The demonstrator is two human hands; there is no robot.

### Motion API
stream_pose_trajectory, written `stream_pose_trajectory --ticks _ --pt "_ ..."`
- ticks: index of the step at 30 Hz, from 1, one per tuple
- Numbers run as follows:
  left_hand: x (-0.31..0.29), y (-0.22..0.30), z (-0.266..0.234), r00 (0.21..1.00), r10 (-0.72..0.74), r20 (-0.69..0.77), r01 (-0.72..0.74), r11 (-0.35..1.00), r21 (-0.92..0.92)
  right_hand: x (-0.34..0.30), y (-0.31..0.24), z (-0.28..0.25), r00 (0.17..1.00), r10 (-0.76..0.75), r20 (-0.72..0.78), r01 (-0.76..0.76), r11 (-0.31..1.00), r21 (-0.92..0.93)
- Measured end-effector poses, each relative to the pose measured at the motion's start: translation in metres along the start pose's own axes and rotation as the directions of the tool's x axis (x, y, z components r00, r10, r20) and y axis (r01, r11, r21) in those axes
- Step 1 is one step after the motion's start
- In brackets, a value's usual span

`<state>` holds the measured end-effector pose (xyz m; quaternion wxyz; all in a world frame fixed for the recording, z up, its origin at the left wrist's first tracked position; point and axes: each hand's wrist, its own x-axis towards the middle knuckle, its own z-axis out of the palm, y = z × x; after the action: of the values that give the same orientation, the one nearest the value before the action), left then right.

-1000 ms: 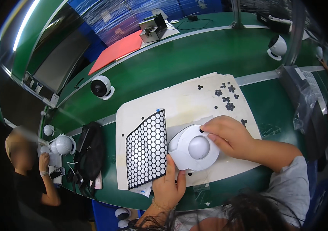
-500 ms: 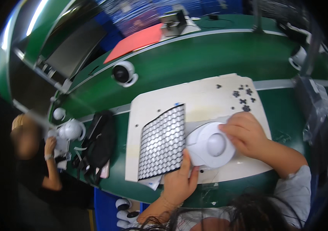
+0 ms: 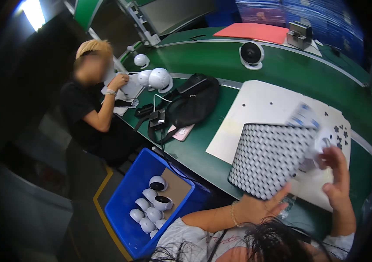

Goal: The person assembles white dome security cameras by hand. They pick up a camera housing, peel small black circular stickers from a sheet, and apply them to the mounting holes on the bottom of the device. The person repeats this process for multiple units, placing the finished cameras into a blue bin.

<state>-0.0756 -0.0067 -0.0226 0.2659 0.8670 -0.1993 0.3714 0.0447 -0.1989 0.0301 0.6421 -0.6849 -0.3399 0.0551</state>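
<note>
Green surface (image 3: 203, 131) sweeps across the frame, a blue bin (image 3: 125, 194) at lower left. Right of centre, a black-and-white dotted sheet (image 3: 275, 159) tilts over the pale board (image 3: 255, 94), overlapping a blurred white device (image 3: 321, 140). The left hand (image 3: 262, 209) meets its lower edge, grip hidden; the right hand (image 3: 337, 177), thumb and fingers apart, is beside the device. A green strip separates board from black bag (image 3: 197, 100).

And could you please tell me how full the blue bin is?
Partly filled: several white rounded devices lie in the blue bin, with brown board showing beside them.
</note>
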Motion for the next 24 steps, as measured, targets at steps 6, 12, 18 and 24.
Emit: stream_pose_trajectory --ticks 6,12,18,24 --pt "-0.005 0.02 0.046 0.846 0.435 0.31 -0.37 0.895 -0.247 -0.038 -0.029 0.018 0.947 0.316 0.048 -0.317 0.91 0.267" --pt "0.008 0.014 0.051 0.651 0.668 0.361 -0.391 0.703 -0.594 -0.203 -0.092 -0.069 0.428 -0.375 -0.822 -0.011 0.908 -0.42" --pt "0.014 0.013 0.034 0.676 0.636 0.373 -0.337 0.717 -0.611 -0.328 -0.186 -0.017 0.334 -0.919 -0.209 -0.854 -0.202 -0.48" --pt "0.016 0.003 0.018 0.726 0.589 0.356 -0.382 0.775 -0.503 -0.347 -0.149 -0.027 0.441 -0.892 -0.099 -0.842 -0.372 -0.391"
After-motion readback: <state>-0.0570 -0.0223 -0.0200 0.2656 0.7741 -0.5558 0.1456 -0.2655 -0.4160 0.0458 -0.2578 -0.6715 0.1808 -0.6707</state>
